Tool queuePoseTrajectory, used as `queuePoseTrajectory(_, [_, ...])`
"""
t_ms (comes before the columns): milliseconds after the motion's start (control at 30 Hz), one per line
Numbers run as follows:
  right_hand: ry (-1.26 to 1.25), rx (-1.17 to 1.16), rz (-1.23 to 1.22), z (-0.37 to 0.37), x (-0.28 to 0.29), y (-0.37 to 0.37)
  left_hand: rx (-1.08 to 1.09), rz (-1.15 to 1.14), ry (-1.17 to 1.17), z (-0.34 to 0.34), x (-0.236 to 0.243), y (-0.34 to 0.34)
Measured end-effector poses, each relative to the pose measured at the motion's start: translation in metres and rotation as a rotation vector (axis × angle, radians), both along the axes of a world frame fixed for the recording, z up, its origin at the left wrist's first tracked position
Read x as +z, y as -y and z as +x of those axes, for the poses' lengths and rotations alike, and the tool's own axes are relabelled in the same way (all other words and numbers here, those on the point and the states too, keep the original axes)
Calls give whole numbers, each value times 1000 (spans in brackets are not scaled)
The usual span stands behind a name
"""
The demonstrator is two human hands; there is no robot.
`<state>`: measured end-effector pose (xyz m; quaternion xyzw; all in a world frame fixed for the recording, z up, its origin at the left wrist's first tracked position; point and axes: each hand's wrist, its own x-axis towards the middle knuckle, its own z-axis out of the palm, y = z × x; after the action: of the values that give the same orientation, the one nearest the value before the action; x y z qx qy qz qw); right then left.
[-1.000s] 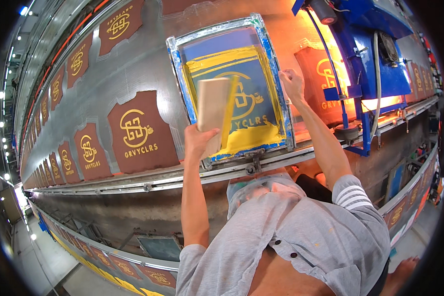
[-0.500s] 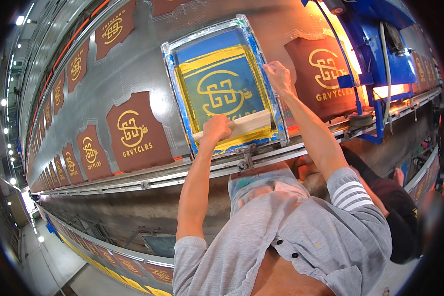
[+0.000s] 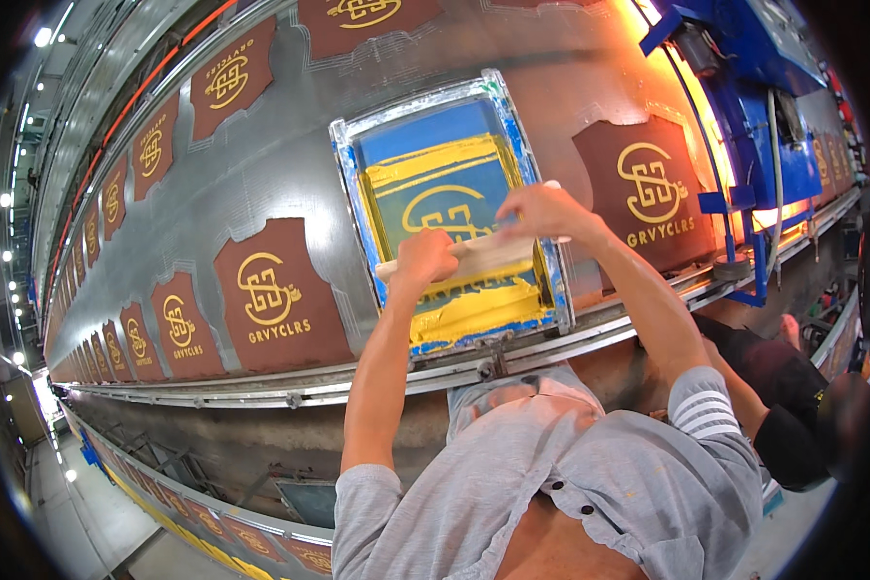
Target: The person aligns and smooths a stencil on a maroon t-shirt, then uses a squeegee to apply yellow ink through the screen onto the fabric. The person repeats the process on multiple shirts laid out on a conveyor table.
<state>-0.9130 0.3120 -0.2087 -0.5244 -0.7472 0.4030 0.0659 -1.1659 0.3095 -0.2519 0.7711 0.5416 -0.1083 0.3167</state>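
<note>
A screen-printing frame (image 3: 416,106) edged with blue tape lies flat on the long table, its mesh bearing a looped emblem. My left hand (image 3: 427,256) is closed around the left part of a pale wooden squeegee (image 3: 478,259) that lies across the screen. Thick yellow ink (image 3: 483,314) spreads on the mesh between the squeegee and the near rim. Over the squeegee's right part is my right hand (image 3: 549,213), with its fingertips smeared by motion; whether they touch the wood I cannot tell.
Brown fabric pieces with yellow prints lie left (image 3: 275,319) and right (image 3: 648,188) of the frame. Blue machinery (image 3: 778,174) with a glowing orange heater stands at the right. A metal rail (image 3: 406,375) runs along the table's near edge. Another person's dark sleeve (image 3: 793,449) shows at lower right.
My right hand has left the frame's right rim and come over the squeegee. The squeegee has moved away from the near rim, uncovering more yellow ink. The whole view has shifted slightly.
</note>
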Motion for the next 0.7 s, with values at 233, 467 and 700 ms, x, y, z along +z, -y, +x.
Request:
queuePoseTrajectory(233, [333, 45, 225, -37, -30, -83, 118, 316, 103, -15, 1, -85])
queuePoseTrajectory(467, [381, 107, 277, -45, -60, -112, 31, 379, 18, -52, -36, -115])
queuePoseTrajectory(700, [333, 122, 412, -43, -69, -97, 50, 466, 69, -55, -41, -100])
